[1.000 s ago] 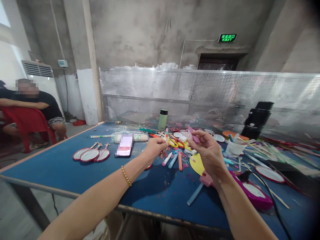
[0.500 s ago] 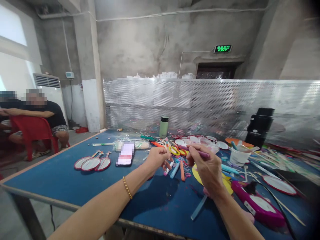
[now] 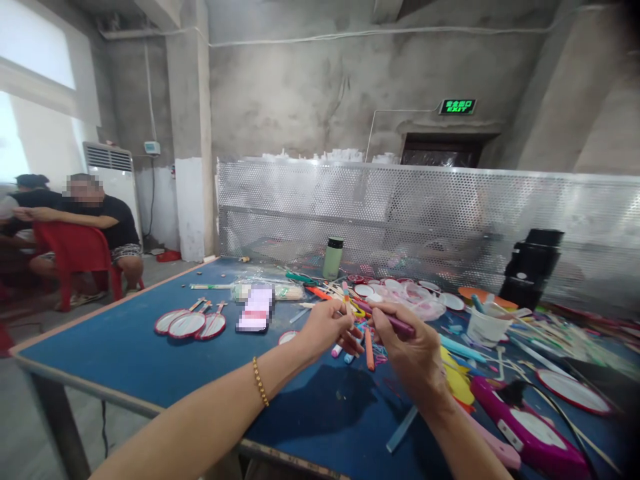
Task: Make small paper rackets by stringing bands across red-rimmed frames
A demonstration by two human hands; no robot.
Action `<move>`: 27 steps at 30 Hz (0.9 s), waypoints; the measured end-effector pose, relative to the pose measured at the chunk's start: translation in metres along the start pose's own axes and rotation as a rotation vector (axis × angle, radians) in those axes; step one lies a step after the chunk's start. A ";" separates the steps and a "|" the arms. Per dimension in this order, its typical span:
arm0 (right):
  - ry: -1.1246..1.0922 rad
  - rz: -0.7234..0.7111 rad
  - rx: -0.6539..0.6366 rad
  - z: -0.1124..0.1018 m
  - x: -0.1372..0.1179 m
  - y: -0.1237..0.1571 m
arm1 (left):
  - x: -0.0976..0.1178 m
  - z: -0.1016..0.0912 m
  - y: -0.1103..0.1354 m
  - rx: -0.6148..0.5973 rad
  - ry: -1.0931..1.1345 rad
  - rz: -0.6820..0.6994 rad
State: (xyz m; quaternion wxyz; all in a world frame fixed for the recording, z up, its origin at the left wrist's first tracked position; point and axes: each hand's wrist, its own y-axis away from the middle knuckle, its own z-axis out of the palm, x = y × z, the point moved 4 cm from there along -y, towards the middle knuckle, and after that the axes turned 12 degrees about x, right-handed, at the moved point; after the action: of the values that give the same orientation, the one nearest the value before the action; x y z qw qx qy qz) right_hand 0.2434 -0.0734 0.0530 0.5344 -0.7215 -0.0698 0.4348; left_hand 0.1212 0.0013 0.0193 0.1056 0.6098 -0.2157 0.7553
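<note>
My left hand (image 3: 330, 328) is closed in a pinch on a thin stick (image 3: 345, 292) with coloured bands, held upright above the table. Facing it, my right hand (image 3: 414, 347) grips a purple marker (image 3: 400, 325), its front end pointing at the stick. Whether the marker touches the stick I cannot tell. Below the hands lie several markers, among them an orange one (image 3: 370, 349). Left of a phone (image 3: 255, 309) rest three small round white fans (image 3: 187, 325) with red rims. A further white disc (image 3: 287, 337) is partly covered by my left forearm.
A green bottle (image 3: 333, 259) stands at the back before a perforated metal screen (image 3: 300, 200). On the right are a white cup (image 3: 487, 327) of tools, a magenta device (image 3: 530, 427) with a black cable, and a black bottle-like object (image 3: 531, 270). Another person (image 3: 107, 220) sits far left.
The view has shifted slightly, so the scene sits a little further right. My hands stay close together, still holding the banded stick and the purple marker.
</note>
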 end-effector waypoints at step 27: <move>0.031 -0.245 -0.008 0.000 -0.011 0.002 | 0.002 0.002 -0.001 -0.005 -0.023 0.098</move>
State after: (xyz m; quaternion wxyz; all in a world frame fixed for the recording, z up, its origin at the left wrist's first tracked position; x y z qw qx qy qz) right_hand 0.2357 -0.0800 0.0576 0.5815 -0.7164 -0.1507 0.3547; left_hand 0.1231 0.0010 0.0214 0.0677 0.6068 -0.2482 0.7521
